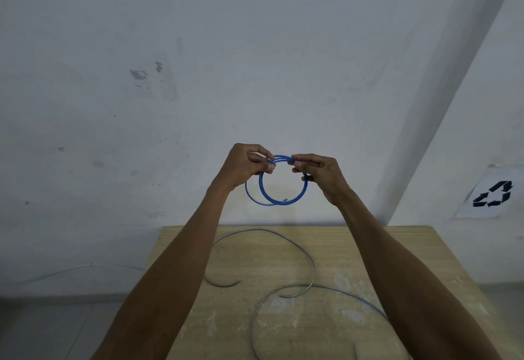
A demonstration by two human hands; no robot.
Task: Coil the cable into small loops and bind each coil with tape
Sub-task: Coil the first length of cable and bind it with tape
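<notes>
Left hand point(244, 165), right hand point(321, 174) — cable coil point(283, 203) pinched between

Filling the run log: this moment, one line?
left hand, right hand pinch blue coil | loose cable on table | no tape seen

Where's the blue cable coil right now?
In the head view the blue cable coil hangs mid-frame in the air, pinched at its top between the left hand and the right hand, above the far edge of the wooden table.
</notes>
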